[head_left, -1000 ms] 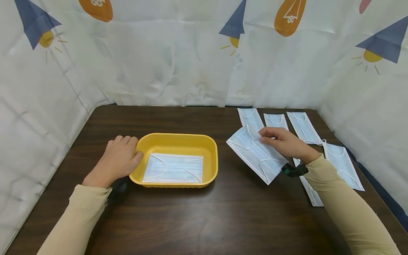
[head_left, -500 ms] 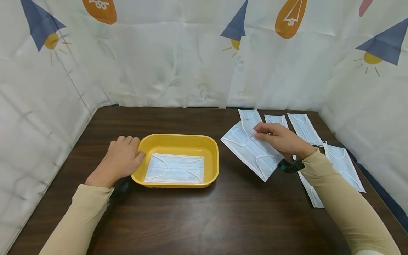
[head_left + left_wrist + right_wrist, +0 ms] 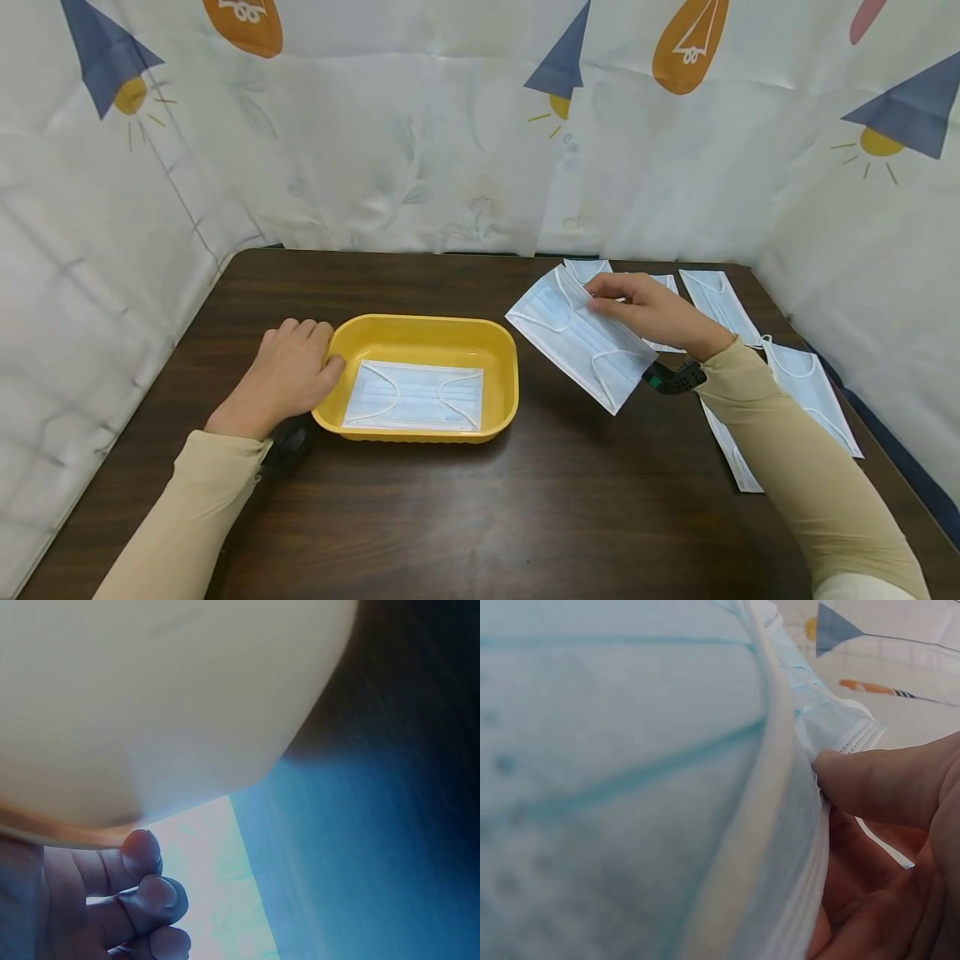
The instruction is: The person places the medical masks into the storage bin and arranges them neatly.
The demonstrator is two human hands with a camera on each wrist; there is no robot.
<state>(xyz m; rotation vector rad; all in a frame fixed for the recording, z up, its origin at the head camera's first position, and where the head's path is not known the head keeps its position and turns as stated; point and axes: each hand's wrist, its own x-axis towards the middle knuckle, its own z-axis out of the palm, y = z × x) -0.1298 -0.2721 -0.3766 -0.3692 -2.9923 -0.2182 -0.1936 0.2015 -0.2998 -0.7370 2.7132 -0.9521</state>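
Observation:
My left hand (image 3: 288, 375) grips the left rim of a yellow plastic tray (image 3: 423, 335). In the left wrist view its fingers (image 3: 154, 896) curl at the edge of the tray (image 3: 180, 697), which looks pale there. A light blue face mask (image 3: 412, 398) with white ear loops lies flat inside. To the right of the tray, my right hand (image 3: 663, 312) pinches another face mask (image 3: 577, 337) by its upper right edge, holding it tilted above the table. The right wrist view shows the thumb (image 3: 885, 781) against this mask (image 3: 630, 780); some fingers are partly hidden.
Several more masks lie at the table's right side, among them a mask (image 3: 718, 304) at the back and a mask (image 3: 806, 387) near the right edge. Others are partly covered by the right arm. Patterned white cloth (image 3: 420, 158) surrounds the dark wooden table (image 3: 450, 525).
My right hand has carried its mask leftward and slightly back, closer to the tray. The left hand keeps its grip on the rim. The whole head view has shifted slightly.

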